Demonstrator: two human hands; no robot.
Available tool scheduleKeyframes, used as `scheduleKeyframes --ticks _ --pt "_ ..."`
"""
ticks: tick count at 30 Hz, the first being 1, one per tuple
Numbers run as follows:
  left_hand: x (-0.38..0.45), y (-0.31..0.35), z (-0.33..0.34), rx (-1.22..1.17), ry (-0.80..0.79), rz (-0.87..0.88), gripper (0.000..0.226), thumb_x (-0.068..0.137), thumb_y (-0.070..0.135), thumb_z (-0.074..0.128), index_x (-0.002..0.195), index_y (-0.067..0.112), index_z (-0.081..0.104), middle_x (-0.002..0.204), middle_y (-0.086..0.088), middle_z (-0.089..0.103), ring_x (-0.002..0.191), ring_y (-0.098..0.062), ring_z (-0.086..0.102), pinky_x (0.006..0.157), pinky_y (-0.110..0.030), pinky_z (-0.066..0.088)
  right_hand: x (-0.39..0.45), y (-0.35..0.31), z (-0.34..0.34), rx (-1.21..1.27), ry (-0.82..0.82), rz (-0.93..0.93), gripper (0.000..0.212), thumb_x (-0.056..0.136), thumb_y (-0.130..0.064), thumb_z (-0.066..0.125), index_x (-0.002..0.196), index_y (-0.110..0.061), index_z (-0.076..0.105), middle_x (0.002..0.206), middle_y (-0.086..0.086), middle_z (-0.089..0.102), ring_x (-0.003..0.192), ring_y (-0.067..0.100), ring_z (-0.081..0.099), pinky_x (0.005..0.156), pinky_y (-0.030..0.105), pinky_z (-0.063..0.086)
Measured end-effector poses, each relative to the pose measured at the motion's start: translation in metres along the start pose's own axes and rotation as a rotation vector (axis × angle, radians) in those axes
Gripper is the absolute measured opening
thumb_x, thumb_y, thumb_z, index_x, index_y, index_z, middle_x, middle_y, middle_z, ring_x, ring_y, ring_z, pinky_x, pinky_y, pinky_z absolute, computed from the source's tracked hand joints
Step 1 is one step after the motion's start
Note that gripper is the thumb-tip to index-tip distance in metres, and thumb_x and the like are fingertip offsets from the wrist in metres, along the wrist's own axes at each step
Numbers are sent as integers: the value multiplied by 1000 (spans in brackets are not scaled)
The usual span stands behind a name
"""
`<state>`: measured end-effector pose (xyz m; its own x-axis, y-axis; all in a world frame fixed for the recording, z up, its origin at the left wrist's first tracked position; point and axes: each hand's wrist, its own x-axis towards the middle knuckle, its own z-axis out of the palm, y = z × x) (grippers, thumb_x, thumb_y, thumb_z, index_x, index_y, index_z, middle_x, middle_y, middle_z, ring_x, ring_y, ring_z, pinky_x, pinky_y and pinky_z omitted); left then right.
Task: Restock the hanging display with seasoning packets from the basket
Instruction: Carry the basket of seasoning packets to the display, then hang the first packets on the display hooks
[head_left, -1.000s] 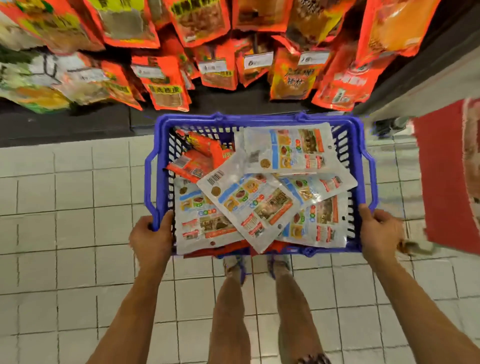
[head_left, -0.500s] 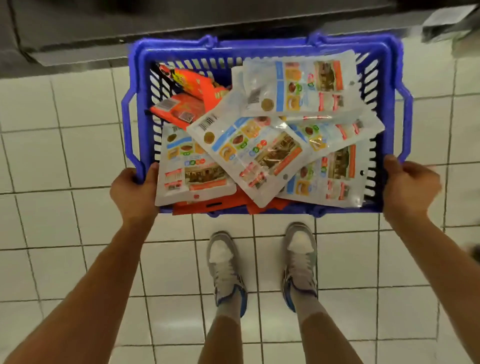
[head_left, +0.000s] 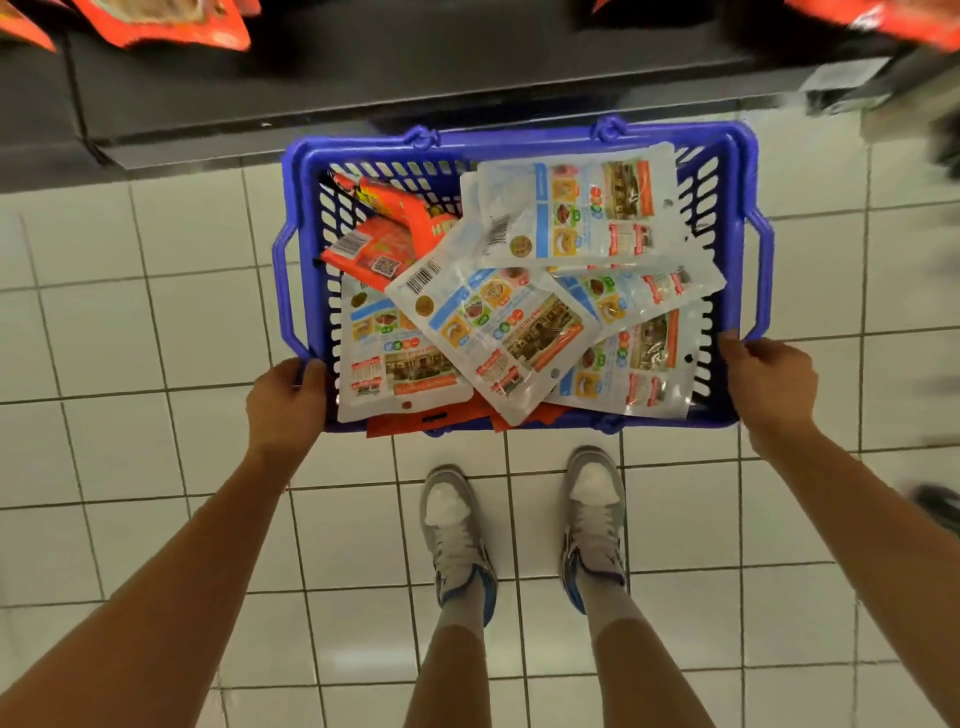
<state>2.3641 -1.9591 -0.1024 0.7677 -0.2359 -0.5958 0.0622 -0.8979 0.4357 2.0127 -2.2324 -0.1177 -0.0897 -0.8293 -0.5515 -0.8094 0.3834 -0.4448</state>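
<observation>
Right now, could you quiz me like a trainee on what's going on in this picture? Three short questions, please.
1. True or false: both hands grip the blue basket at its near corners.
2. Which packets lie on top of the pile? A) white packets B) orange packets C) green packets
3. Fill in: the basket is over the white tiled ____, just ahead of the person's shoes.

Key
1. True: the left hand grips the near-left corner and the right hand the near-right one.
2. A: the white packets cover most of the orange packets, which show at the far left.
3. floor; the shoes stand on it.
</observation>
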Motion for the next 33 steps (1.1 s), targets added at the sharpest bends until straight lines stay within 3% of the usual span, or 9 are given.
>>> scheduleKeyframes --ticks 5,9,14,18,20,23,27,30,33 --pt "-19 30 -25 144 128 151 41 98 20 61 137 7 57 133 -14 58 115 -27 62 81 -32 51 -26 -32 -22 -346 82 -147 56 95 -35 62 141 -7 47 135 19 57 122 37 56 94 48 50" --pt "-26 70 -2 275 -29 394 33 96 17 63 128 12 64 132 -13 57 112 -26 61 76 -23 49 -42 -69 -12 -356 -66 -369 29 99 -26 57 122 -9 63 120 16 66 108 34 64 81 39 54" --pt "-23 134 60 429 -148 652 50 96 29 64 143 15 52 146 -7 47 129 -29 51 98 -42 49 -42 -108 25 -328 -429 -269 20 101 -28 53 108 -19 70 109 7 70 85 18 58 67 25 44" --pt "-12 180 111 710 -201 720 80 95 34 64 160 26 17 169 -6 9 156 -28 7 122 -50 21 -40 -107 49 -315 -461 -251 11 99 -27 57 96 -26 67 105 3 71 90 19 62 87 32 49" --pt "-6 194 126 815 -263 707 82 97 29 63 161 27 12 170 -5 0 157 -28 -1 123 -50 17 -40 -101 56 -243 -439 -248 10 97 -28 60 88 -33 59 91 -6 67 82 12 60 73 23 46" --pt "-3 204 122 753 -242 719 61 101 23 56 157 26 31 168 -7 19 154 -29 18 120 -51 29 -42 -96 60 -223 -437 -289 14 95 -36 65 88 -32 53 79 -16 56 69 1 51 59 15 39" --pt "-7 196 80 554 -220 755 47 99 17 58 145 14 50 156 -14 43 138 -33 47 109 -47 45 -51 -99 59 -229 -418 -304 26 93 -39 67 98 -13 67 93 5 68 83 21 64 67 30 50" --pt "-12 179 43 390 -184 695 34 98 15 59 131 10 58 127 -16 65 108 -34 66 83 -41 58 -63 -108 47 94 -384 -176 10 89 -23 72 83 -21 64 77 -9 69 73 7 66 64 27 50" --pt "-20 163 19 200 -152 557 24 100 16 57 124 13 59 114 -8 68 100 -25 66 77 -37 58 -76 -120 27 446 -396 14 21 86 -4 66 86 -24 58 93 0 73 87 22 73 75 48 62"
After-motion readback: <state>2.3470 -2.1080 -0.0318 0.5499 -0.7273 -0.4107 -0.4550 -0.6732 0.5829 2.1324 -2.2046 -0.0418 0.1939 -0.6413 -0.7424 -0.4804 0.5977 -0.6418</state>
